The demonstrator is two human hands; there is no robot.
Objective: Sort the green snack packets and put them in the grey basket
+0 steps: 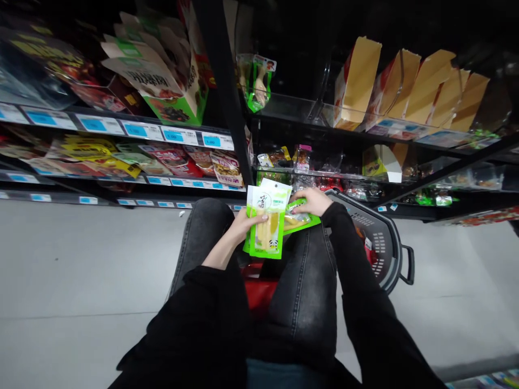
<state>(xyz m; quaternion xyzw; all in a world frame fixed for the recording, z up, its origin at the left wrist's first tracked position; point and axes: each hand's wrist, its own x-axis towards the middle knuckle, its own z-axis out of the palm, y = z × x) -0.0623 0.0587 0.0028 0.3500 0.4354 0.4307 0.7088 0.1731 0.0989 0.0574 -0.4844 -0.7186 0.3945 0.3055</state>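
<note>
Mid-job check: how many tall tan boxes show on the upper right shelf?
5, in one row: the leftmost box, then the second, third, fourth and rightmost. Others may be hidden in the dark.

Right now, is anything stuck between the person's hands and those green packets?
Nothing visible is. The left hand holds the front green packet, thumb across it; the right hand has fingers on another green packet beside it.
</note>
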